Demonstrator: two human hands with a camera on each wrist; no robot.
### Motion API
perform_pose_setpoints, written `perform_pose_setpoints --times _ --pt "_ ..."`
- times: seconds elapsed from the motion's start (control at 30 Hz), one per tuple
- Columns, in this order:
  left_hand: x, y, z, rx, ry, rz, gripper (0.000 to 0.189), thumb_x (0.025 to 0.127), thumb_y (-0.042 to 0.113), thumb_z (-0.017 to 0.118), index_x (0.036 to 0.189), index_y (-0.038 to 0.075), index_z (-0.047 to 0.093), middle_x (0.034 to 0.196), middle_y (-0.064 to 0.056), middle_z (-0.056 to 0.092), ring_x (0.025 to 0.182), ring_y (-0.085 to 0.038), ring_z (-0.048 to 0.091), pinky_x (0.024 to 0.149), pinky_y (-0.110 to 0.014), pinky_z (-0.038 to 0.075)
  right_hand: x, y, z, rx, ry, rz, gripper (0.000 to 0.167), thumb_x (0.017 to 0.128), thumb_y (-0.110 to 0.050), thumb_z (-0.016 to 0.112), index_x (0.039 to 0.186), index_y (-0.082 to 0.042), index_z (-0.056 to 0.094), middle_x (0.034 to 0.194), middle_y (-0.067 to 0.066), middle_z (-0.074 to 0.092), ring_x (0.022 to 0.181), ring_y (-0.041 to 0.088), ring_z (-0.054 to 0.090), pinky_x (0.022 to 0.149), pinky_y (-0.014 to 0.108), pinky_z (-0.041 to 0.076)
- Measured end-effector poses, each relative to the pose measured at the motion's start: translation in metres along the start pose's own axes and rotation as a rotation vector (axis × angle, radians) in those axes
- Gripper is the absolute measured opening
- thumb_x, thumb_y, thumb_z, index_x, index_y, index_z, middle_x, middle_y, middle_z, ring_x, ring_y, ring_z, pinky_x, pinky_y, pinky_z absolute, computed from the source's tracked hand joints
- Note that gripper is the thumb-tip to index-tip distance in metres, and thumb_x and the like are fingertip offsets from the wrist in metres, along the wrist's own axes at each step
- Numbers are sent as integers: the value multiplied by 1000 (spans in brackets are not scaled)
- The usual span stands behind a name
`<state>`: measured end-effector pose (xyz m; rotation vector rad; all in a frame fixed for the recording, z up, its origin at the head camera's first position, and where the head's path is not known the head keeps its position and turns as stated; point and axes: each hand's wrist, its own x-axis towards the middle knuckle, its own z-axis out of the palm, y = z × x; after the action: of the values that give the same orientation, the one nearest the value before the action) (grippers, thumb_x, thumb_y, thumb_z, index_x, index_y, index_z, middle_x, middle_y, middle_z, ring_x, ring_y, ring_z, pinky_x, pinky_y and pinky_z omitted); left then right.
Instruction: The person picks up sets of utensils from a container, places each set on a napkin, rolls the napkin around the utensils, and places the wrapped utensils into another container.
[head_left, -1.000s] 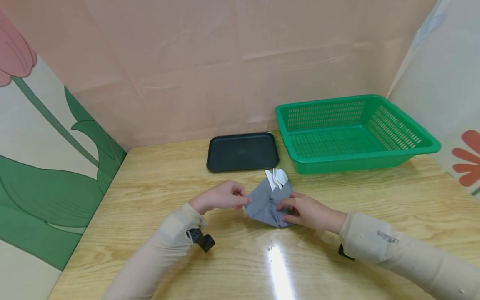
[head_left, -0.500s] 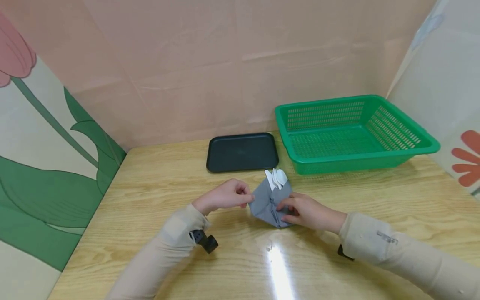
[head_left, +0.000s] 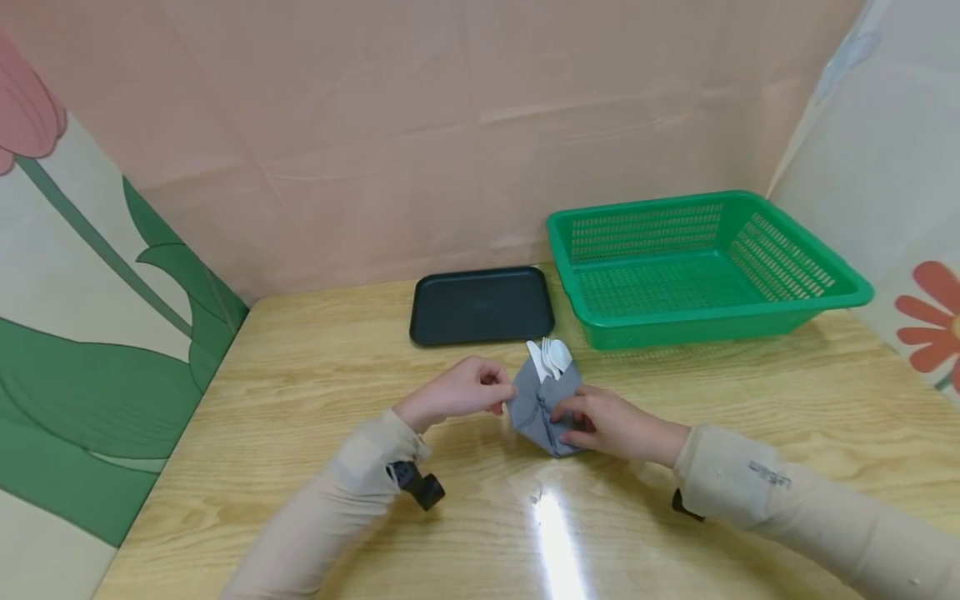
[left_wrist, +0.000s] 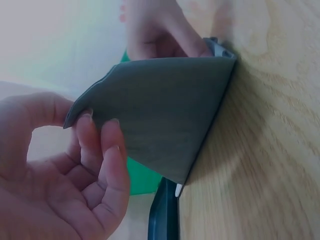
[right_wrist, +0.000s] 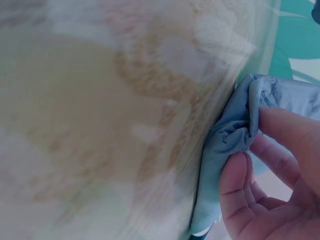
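Note:
A grey cloth napkin lies folded on the table, creased down its middle. A white plastic knife, fork and spoon poke out of its far end, their lower parts covered by cloth. My left hand pinches the left corner between thumb and fingers; the left wrist view has this flap raised off the wood. On the opposite side, my right hand holds the gathered fold, thumb and fingertips against the bunched cloth in the right wrist view.
A black tray lies just beyond the napkin. To its right stands a green slotted basket, near the back wall. Light glares off the wooden table in front of the hands.
My left hand has shifted right, carrying the pinched corner inward, so the napkin looks narrower on that side. The right hand keeps its place on the fold.

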<state>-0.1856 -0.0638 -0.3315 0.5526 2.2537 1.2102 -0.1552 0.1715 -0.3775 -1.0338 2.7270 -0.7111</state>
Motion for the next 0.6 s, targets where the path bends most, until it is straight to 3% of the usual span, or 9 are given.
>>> perform_pose_setpoints --times 0.2,0.37,0.6 --pt "3 0 4 -58 10 -19 15 89 15 51 79 7 57 73 1 58 71 -15 60 79 -35 53 1 2 2 6 8 -10 17 80 -12 71 96 -7 66 92 7 61 72 7 49 61 18 41" --pt "7 2 9 -128 0 -38 16 90 14 48 76 8 54 76 0 59 69 -7 58 78 -32 53 1 4 2 13 1 3 17 80 -12 71 96 -7 66 93 8 61 72 7 50 61 18 42" --pt "8 6 15 -220 -41 -56 19 93 13 42 78 7 52 83 -2 58 77 -9 58 80 -28 52 2 3 2 -1 -3 11 17 80 -12 71 96 -8 66 93 7 62 73 7 50 61 18 42"
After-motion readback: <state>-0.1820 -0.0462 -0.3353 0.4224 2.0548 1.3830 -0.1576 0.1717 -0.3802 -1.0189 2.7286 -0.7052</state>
